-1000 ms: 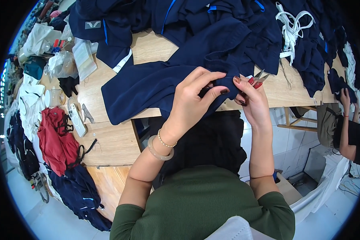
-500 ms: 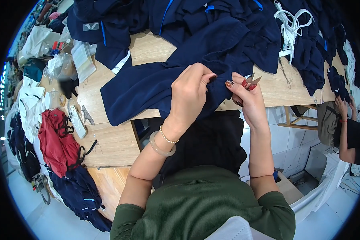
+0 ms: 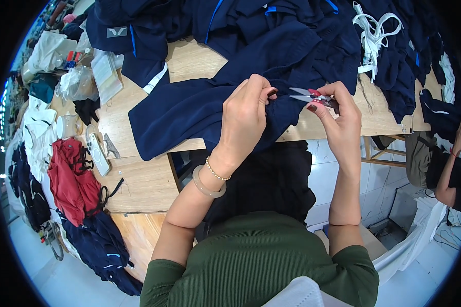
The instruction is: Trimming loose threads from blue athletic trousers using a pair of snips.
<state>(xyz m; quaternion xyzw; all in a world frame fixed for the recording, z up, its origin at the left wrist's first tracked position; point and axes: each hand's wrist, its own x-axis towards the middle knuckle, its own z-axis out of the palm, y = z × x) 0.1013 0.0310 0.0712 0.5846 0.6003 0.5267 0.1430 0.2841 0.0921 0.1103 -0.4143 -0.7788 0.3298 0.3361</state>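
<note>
A navy blue garment lies across the wooden table in front of me, part of it hanging over the near edge. My left hand is pinched closed on its gathered cloth; whether a thread is also between the fingertips is too small to tell. Just to the right, my right hand grips small thread snips with red on the handles. The snips' two pointed blades are parted and face left toward my left fingertips, over the navy cloth.
More navy garments are heaped at the back, with white cords on them at the right. A phone, a red cloth bag and plastic packets sit at the left. Another person's arm handles navy cloth at far right.
My right hand has moved right and turned, bringing the snips' blades round to point left. My left hand has barely moved. The other person's hand has shifted right.
</note>
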